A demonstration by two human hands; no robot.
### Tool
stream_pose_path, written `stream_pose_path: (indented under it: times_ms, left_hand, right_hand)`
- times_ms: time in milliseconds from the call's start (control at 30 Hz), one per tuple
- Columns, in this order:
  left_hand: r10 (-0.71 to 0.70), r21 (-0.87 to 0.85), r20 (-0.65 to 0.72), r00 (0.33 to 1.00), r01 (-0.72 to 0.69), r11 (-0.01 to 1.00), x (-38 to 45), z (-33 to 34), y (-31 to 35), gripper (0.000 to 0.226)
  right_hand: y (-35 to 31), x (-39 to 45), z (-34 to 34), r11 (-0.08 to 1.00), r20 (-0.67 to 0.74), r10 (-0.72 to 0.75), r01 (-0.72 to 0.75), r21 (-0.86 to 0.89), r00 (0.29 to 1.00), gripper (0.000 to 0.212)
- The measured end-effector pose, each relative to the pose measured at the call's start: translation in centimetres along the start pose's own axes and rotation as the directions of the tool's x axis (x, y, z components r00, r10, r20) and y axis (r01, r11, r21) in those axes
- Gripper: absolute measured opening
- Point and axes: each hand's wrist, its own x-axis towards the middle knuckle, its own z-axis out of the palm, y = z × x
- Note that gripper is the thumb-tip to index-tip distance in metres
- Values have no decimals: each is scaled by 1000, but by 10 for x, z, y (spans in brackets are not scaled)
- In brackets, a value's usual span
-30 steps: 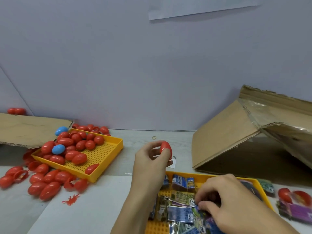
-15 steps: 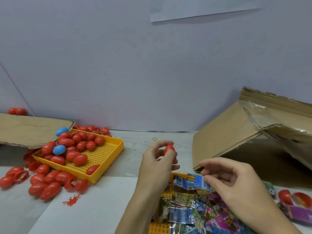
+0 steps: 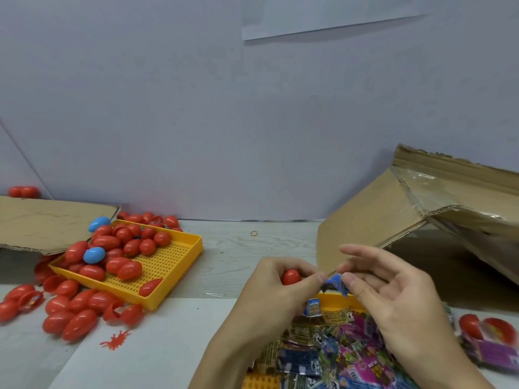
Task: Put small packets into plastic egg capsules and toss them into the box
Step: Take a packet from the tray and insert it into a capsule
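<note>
Fingers of left hand [image 3: 276,279] curl round smooth red egg capsule [image 3: 291,277]; right hand [image 3: 390,287] pinches crinkled blue packet [image 3: 335,283].

Bare tabletop [image 3: 238,256] open between egg tray [image 3: 179,265] at left and tilted box [image 3: 373,220] at right.

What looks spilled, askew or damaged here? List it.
Red egg capsules lie spilled on the table beside the yellow tray, which sits askew with one corner lifted onto them. A red splat-shaped bit lies nearby. The cardboard box on the right has ragged, torn flap edges.
</note>
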Motion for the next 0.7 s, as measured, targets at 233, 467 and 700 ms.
stream_pose_path:
  times_ms: [233,467,700]
  left_hand:
    - [-30,-44,-18,999,30,999,1,2,4,48]
    - [16,15,-34,999,-16,1000,0,2,2,20]
    - [73,-168,-276,958,-123,978,3,6,7,23]
  right_hand:
    - [0,-1,-1,1000,24,-3,3,1,1000,42]
    - [-1,-2,2,999,63,48,-48,0,997,38]
    - [-4,-2,6,969,168,246,-248,-8,955,38]
